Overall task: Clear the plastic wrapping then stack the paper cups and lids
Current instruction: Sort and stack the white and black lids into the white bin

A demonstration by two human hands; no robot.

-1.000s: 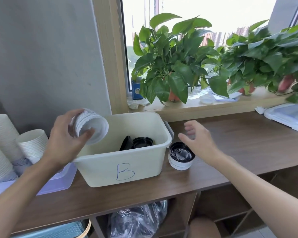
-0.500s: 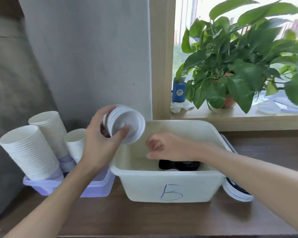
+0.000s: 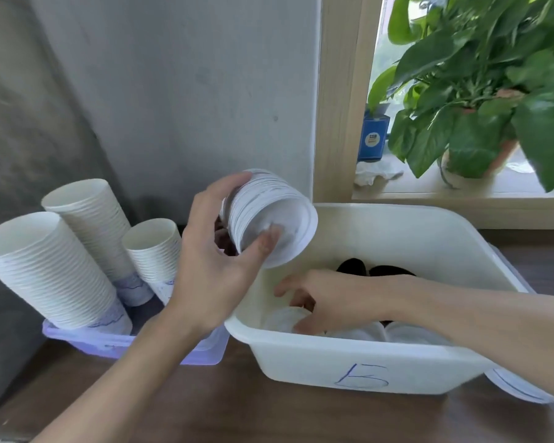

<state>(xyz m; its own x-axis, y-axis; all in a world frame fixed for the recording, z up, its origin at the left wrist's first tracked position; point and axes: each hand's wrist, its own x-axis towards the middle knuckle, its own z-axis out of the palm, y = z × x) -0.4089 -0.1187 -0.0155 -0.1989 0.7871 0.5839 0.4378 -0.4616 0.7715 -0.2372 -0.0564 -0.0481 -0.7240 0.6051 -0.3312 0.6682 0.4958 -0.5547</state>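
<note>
Above bin (image 3: 301,362), left hand (image 3: 211,276) grips lid stack (image 3: 263,212)

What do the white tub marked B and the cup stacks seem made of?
The white rectangular tub marked B: probably plastic, smooth with a soft sheen, rim moulded round. The tall white stacks of nested cups: likely paper, matte, thin rims layered closely.

White ribbed paper cup stacks (image 3: 45,266), blue veining low down; white plastic lid stack (image 3: 263,209); cream plastic bin (image 3: 301,359), blue letter.
</note>
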